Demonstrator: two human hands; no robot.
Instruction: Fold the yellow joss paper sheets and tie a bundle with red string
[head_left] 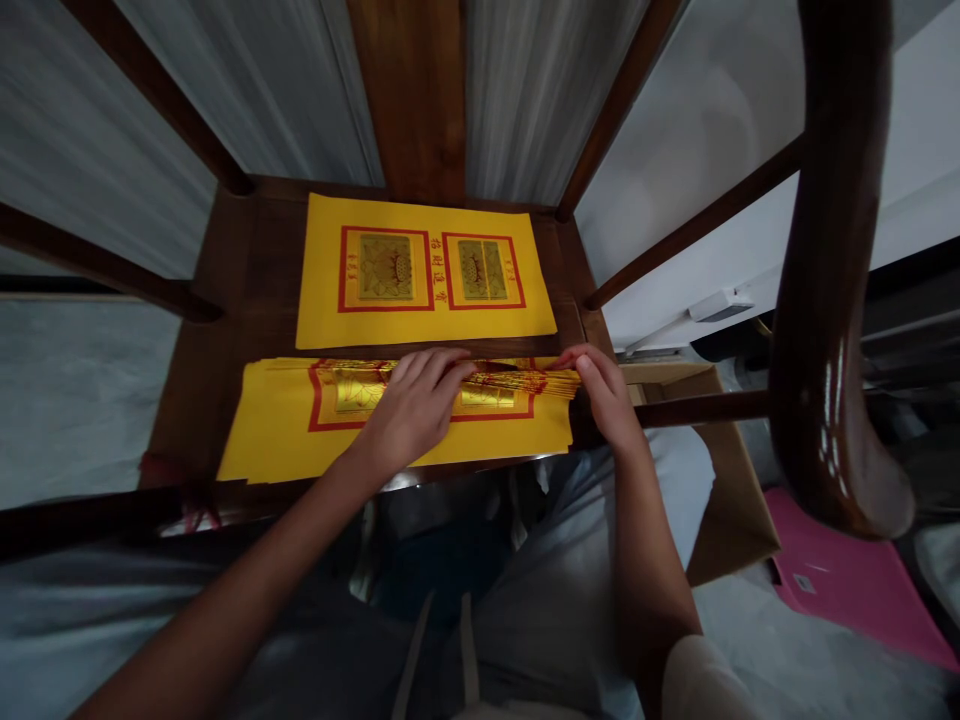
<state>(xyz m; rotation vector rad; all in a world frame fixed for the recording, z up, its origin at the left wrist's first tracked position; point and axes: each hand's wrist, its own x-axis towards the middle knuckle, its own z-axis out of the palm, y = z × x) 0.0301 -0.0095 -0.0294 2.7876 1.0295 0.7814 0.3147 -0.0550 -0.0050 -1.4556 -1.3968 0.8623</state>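
A fanned stack of yellow paper sheets [285, 430] with red and gold printed panels lies on the near part of a dark wooden chair seat [255, 260]. My left hand [416, 405] rests on top of the stack, fingers stretched flat and pressing on the printed panel. My right hand [604, 395] is at the stack's right edge, fingers curled and pinching the fanned sheet edges. A second yellow sheet [424, 270] with two red-framed panels lies flat farther back on the seat.
The chair's back slat [416, 95] and dark rails rise behind the seat. A curved wooden armrest [832, 280] stands at the right. An open cardboard box [731, 500] and a pink sheet [862, 590] lie on the floor to the right. My knees are below the seat.
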